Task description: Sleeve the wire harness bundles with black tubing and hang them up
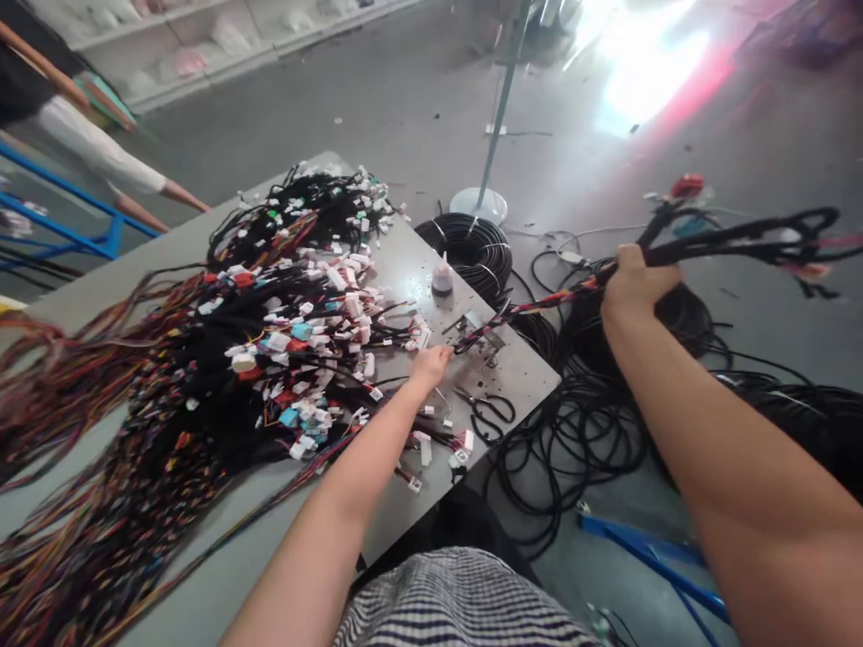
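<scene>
My right hand is closed around a black wire harness held out over the floor, its connectors blurred at the far right. A bundle of coloured wires runs from that hand back to the table corner. My left hand pinches the near end of this bundle just above the grey table, beside a small metal fixture. A large heap of harnesses with white and blue connectors covers the table to the left of my left hand.
Black scissors lie near the table corner, and a small bottle stands behind them. Coils of black cable lie on the floor beside a fan base. Another person's arm is at the upper left.
</scene>
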Tool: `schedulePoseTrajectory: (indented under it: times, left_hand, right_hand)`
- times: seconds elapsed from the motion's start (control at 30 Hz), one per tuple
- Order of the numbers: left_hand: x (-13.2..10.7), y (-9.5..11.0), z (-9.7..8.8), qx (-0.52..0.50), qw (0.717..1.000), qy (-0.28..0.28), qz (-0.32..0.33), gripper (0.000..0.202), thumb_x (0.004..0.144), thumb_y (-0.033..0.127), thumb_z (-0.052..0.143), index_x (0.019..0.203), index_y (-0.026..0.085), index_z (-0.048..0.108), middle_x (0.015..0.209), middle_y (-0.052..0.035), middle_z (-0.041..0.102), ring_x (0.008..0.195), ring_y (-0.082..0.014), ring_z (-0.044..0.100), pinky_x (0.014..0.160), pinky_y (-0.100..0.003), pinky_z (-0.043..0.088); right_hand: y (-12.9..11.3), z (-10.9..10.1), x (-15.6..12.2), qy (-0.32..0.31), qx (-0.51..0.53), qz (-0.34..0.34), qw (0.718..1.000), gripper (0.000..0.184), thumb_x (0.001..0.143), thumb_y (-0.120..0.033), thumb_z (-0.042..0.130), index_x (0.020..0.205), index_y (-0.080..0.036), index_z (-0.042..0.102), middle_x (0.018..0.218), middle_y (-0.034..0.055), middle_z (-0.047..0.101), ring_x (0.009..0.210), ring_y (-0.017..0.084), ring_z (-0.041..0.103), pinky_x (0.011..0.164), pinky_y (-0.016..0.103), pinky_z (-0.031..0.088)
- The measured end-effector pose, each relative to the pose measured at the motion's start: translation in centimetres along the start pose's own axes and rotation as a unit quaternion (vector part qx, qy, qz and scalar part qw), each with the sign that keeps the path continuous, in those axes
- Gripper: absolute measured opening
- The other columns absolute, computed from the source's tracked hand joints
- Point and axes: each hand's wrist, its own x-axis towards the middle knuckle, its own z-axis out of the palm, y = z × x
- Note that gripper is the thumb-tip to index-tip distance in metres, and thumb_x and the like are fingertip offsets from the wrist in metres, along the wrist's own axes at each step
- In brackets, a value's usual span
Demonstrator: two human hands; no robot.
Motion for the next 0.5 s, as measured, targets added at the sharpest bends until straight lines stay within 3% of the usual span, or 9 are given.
schedulePoseTrajectory:
  times: [0.1,0.2,0.27,0.33,0.4,0.43,0.5]
  left_hand:
    - [0.8,0.2,1.5,-0.008,1.0,-0.016,-0.016,0.038,0.096,0.042,0.042,0.074,0.019,0.062,0.074,-0.0068,0.065,0.083,-0.0229,0.062,0.07,-0.028,0.039]
    - [1.4,0.3,1.5,-0.097,0.992,-0.033,-0.074,0.029,0.092,0.042,0.052,0.081,0.017,0.06,0.082,-0.0063,0.065,0.079,-0.0204,0.062,0.065,-0.026,0.042]
    - [2.1,0.4,0.7,-0.207,0.967,-0.079,-0.123,0.026,0.086,0.04,0.061,0.094,0.016,0.059,0.096,-0.0069,0.066,0.076,-0.0168,0.063,0.059,-0.023,0.042]
    - [2.8,0.6,-0.1,-0.299,0.928,-0.168,-0.145,0.03,0.083,0.038,0.064,0.101,0.016,0.057,0.106,-0.0083,0.065,0.073,-0.0142,0.064,0.052,-0.02,0.04]
    - [3.3,0.6,-0.6,-0.338,0.899,-0.244,-0.135,0.029,0.082,0.038,0.064,0.099,0.015,0.059,0.106,-0.009,0.067,0.067,-0.0121,0.063,0.047,-0.018,0.034]
    - [3.4,0.6,-0.7,-0.341,0.895,-0.257,-0.13,0.027,0.081,0.037,0.064,0.096,0.015,0.06,0.104,-0.0089,0.068,0.063,-0.0106,0.06,0.045,-0.017,0.03]
    - [3.5,0.6,-0.6,-0.335,0.903,-0.237,-0.122,0.026,0.08,0.037,0.063,0.093,0.014,0.062,0.099,-0.0074,0.07,0.055,-0.0078,0.052,0.043,-0.017,0.025]
  right_hand:
    - [0.6,1.8,1.6,-0.016,-0.077,-0.043,0.996,0.012,0.075,-0.009,0.06,0.085,-0.007,0.054,0.089,0.0091,0.062,0.079,0.013,0.061,0.072,0.023,0.048]
    - [1.0,2.7,2.3,-0.038,-0.113,-0.069,0.991,0.012,0.077,-0.009,0.058,0.088,-0.003,0.058,0.091,0.013,0.064,0.079,0.014,0.061,0.07,0.023,0.046]
    - [1.2,3.4,2.6,-0.051,-0.137,-0.067,0.987,0.015,0.079,-0.01,0.058,0.09,-0.001,0.059,0.093,0.0155,0.064,0.077,0.014,0.06,0.065,0.023,0.044]
    - [1.5,4.7,3.2,-0.082,-0.158,-0.054,0.983,0.018,0.081,-0.012,0.057,0.093,0.001,0.059,0.095,0.0176,0.064,0.076,0.013,0.058,0.063,0.022,0.041]
    - [1.9,6.1,4.0,-0.169,-0.174,-0.026,0.97,0.024,0.087,-0.018,0.053,0.098,0.003,0.059,0.094,0.0182,0.064,0.072,0.011,0.056,0.06,0.021,0.039]
    - [2.1,6.7,4.4,-0.231,-0.191,-0.01,0.954,0.028,0.09,-0.022,0.049,0.099,0.003,0.059,0.091,0.0179,0.064,0.068,0.01,0.055,0.059,0.022,0.038]
    - [2.3,7.0,4.5,-0.33,-0.268,-0.042,0.904,0.035,0.095,-0.028,0.043,0.095,0.003,0.061,0.082,0.0159,0.064,0.061,0.009,0.053,0.058,0.022,0.036]
